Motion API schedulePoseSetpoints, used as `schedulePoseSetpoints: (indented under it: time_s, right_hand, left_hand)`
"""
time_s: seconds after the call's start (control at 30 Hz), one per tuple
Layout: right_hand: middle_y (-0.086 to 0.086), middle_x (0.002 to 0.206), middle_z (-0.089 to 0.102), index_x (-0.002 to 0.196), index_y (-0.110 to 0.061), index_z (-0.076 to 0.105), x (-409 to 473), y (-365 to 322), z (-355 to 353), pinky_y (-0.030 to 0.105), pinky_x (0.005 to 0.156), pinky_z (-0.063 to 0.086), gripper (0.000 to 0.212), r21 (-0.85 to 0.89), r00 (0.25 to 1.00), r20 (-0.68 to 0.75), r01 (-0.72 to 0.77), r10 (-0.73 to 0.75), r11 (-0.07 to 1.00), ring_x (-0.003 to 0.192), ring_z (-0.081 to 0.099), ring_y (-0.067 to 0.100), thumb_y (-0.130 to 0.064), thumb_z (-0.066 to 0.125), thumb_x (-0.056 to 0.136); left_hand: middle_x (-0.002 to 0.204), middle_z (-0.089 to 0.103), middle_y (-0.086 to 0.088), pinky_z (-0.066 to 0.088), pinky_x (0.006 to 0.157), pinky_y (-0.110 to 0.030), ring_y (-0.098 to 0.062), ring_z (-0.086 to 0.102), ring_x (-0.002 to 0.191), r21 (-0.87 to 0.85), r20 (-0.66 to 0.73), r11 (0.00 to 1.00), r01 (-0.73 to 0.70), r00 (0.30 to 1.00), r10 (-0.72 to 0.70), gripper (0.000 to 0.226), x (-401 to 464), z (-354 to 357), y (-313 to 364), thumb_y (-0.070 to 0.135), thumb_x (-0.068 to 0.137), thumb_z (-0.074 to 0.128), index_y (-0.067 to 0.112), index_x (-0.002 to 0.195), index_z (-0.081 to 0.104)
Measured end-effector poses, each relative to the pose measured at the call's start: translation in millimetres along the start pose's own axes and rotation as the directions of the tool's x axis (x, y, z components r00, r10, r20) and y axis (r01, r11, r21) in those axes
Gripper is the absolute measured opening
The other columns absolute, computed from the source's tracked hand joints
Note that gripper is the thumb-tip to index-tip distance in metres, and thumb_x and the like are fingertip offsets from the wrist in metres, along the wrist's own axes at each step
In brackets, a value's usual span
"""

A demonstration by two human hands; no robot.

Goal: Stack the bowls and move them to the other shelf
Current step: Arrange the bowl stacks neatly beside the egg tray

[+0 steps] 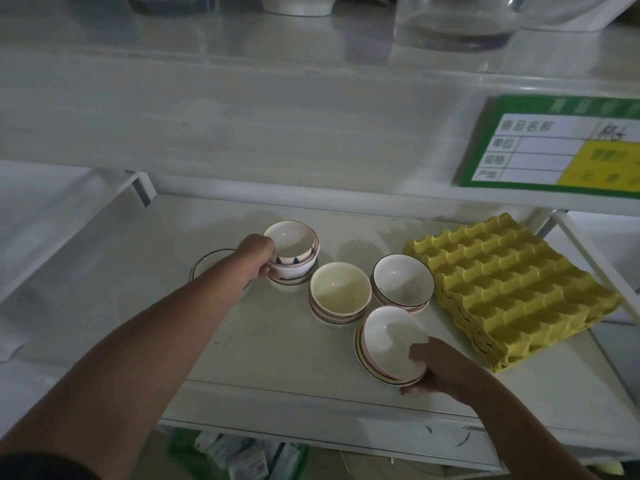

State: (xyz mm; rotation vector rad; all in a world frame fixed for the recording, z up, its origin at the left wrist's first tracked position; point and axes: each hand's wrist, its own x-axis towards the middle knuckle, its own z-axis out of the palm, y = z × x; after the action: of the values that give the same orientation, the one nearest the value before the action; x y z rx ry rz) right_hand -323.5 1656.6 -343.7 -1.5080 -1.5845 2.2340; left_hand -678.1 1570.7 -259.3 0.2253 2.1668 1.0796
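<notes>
Right hand: the right hand (pixel 437 367) is showing at the lower right of the frame, its grip grasping the nearest bowl stack (pixel 391 344), thumb lying over the near rim and fingers curling under the bottom bowl.
Nearest stack: it is tilting toward the left and sitting near the front edge of the shelf (pixel 277 344); several nested bowls, the exact count not telling; the top bowl is showing nothing inside.
Bowl stacks, counted: four stacks are standing on the shelf, all of small white bowls.
Middle stack: the cream-lined stack (pixel 339 293) is standing upright at centre frame, just beyond the nearest stack, touched by no hand.
Right stack: the dark-rimmed stack (pixel 402 283) is standing just beside the middle one and close against the egg trays.
Egg trays: one pile of yellow egg trays (pixel 512 289) is lying at the right of the frame, its cups holding nothing.
Left hand: the left hand (pixel 256 256) is reaching in from the lower left, its grip grasping the far stack (pixel 292 252) by its left side.
Far stack: its top bowl is tipping toward the right.
Glass bowl: one clear glass bowl (pixel 207 263) is sitting left of the far stack, partly hidden behind the left wrist.
Label: one green and yellow label card (pixel 554 143) is hanging at the upper right.
Upper shelf: a clear glass vessel (pixel 453 26) is standing at the top of the frame.
</notes>
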Motion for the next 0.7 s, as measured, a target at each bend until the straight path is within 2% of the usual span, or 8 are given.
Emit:
schedulePoseSetpoints:
  time_s: [0.07,0.13,0.2,0.3,0.5,0.57,0.63,0.7]
  right_hand:
    - [0.034,0.122,0.058,0.139,-0.006,0.047,1,0,0,0.039,0.06,0.06,0.076,0.0,1.0,-0.011,-0.001,0.001,1.0,0.067,0.071,0.036,-0.018,0.058,0.065]
    - [0.033,0.122,0.058,0.14,-0.005,0.047,3,2,0,0.041,0.062,0.06,0.077,0.012,1.0,-0.015,0.002,-0.002,1.0,0.067,0.07,0.036,-0.017,0.057,0.065]
    - [0.033,0.123,0.057,0.14,-0.006,0.047,4,3,0,0.044,0.065,0.06,0.077,0.022,1.0,-0.026,0.006,-0.006,1.0,0.067,0.07,0.036,-0.016,0.057,0.065]
    - [0.033,0.124,0.057,0.14,-0.008,0.047,3,3,2,0.044,0.064,0.06,0.077,0.026,0.999,-0.044,0.013,-0.012,1.0,0.065,0.07,0.036,-0.016,0.056,0.064]
    - [0.033,0.125,0.056,0.141,-0.008,0.046,-1,1,3,0.042,0.062,0.059,0.077,0.025,0.999,-0.042,0.013,-0.012,1.0,0.069,0.069,0.036,-0.016,0.056,0.065]
    - [0.034,0.126,0.056,0.141,-0.007,0.046,-1,1,3,0.042,0.062,0.059,0.078,0.029,0.999,-0.044,0.012,-0.011,1.0,0.069,0.069,0.037,-0.016,0.056,0.065]
    - [0.033,0.125,0.056,0.141,-0.007,0.046,-2,1,4,0.041,0.061,0.06,0.078,0.029,0.999,-0.043,0.012,-0.011,1.0,0.068,0.069,0.036,-0.016,0.055,0.064]
    - [0.033,0.122,0.057,0.141,-0.006,0.046,-2,1,4,0.039,0.059,0.059,0.077,0.027,0.999,-0.046,0.013,-0.012,1.0,0.064,0.069,0.035,-0.016,0.055,0.065]
  left_hand:
    - [0.077,0.054,-0.02,0.035,0.043,-0.021,-0.031,0.059,0.05,0.061,-0.015,0.997,-0.039,0.999,0.04,0.024,4,0,-4,0.001,0.087,0.034,0.001,0.106,0.049]
    - [0.079,0.055,-0.021,0.036,0.039,-0.018,-0.03,0.058,0.048,0.062,-0.006,0.996,-0.056,0.998,0.057,0.022,7,0,-7,0.0,0.086,0.034,0.002,0.101,0.049]
    - [0.082,0.054,-0.019,0.036,0.033,-0.016,-0.03,0.057,0.048,0.035,0.001,0.998,-0.058,0.998,0.058,0.023,7,0,-8,0.0,0.087,0.034,0.005,0.104,0.047]
    - [0.082,0.052,-0.015,0.039,0.031,-0.016,-0.029,0.056,0.047,0.01,0.017,0.999,-0.054,0.998,0.054,0.026,6,2,-11,0.004,0.089,0.033,0.009,0.112,0.044]
    - [0.085,0.054,-0.014,0.046,0.038,-0.021,-0.028,0.057,0.047,0.032,0.033,0.999,-0.043,0.999,0.042,0.028,5,1,-11,0.007,0.088,0.034,0.01,0.114,0.043]
    - [0.094,0.055,-0.016,0.055,0.05,-0.032,-0.031,0.059,0.051,-0.01,0.025,0.999,-0.032,0.999,0.032,0.03,7,1,-10,0.007,0.088,0.036,0.009,0.116,0.045]
    - [0.114,0.055,-0.019,0.06,0.058,-0.041,-0.034,0.061,0.055,-0.061,0.034,0.998,-0.022,0.999,0.024,0.036,10,3,-12,0.007,0.088,0.036,0.009,0.123,0.045]
    - [0.124,0.051,-0.02,0.059,0.05,-0.04,-0.034,0.062,0.057,-0.1,0.056,0.995,-0.02,0.998,0.026,0.041,10,4,-14,0.005,0.089,0.035,0.009,0.129,0.043]
